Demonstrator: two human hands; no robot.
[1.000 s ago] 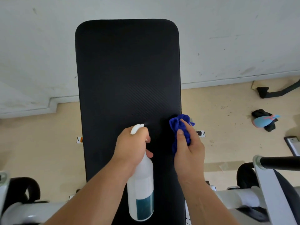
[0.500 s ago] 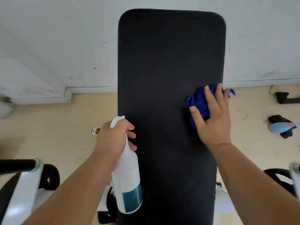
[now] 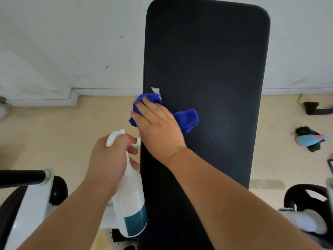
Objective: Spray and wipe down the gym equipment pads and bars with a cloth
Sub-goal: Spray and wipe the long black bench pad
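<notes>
While left hand (image 3: 110,159) grips spray bottle (image 3: 129,204), right hand (image 3: 158,127) fingers, seemingly flat, press cloth (image 3: 187,120) on pad (image 3: 216,60).

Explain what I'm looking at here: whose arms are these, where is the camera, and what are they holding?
No machine here: these are a person's two bare arms, filmed by a wide-angle camera worn on the head, looking down. The long black padded bench stretches away toward a white wall. The right hand presses a crumpled blue cloth flat onto the pad near its left edge. The left hand grips a white spray bottle with a teal label beside the bench. Other gym gear sits at the edges.
</notes>
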